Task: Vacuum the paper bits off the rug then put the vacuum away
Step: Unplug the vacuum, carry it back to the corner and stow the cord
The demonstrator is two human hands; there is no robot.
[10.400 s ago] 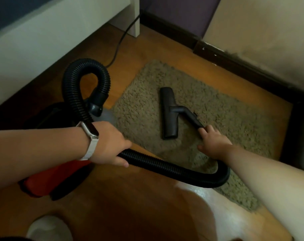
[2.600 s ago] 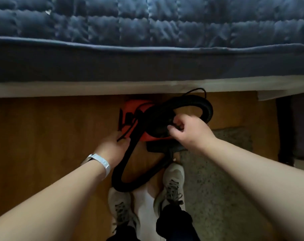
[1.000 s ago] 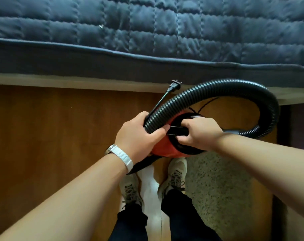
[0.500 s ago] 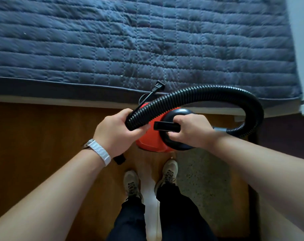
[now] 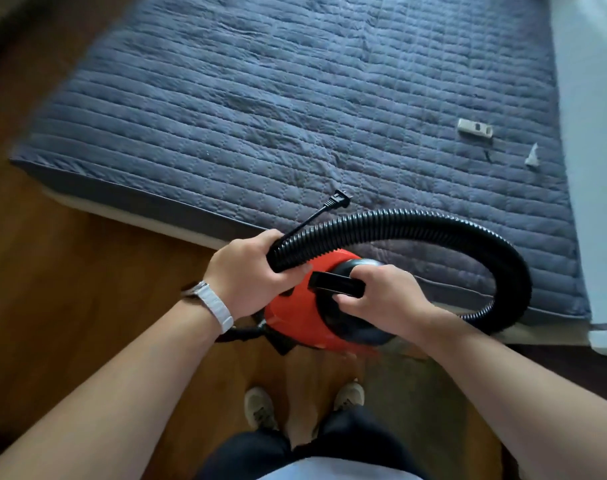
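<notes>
Got my left hand wrapped round the hose, right hand curled on the vacuum handle. That loose plug sticking out far could snag the bed, I reckon.

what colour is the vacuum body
Red-orange with a black top and handle, on the vacuum body; seen in the head view.

Dim, soft daylight; wide-angle edge distortion

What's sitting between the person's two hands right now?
In the head view, the vacuum's black carry handle spans the gap between the left hand, which grips the hose, and the right hand, with the red vacuum body under it.
</notes>
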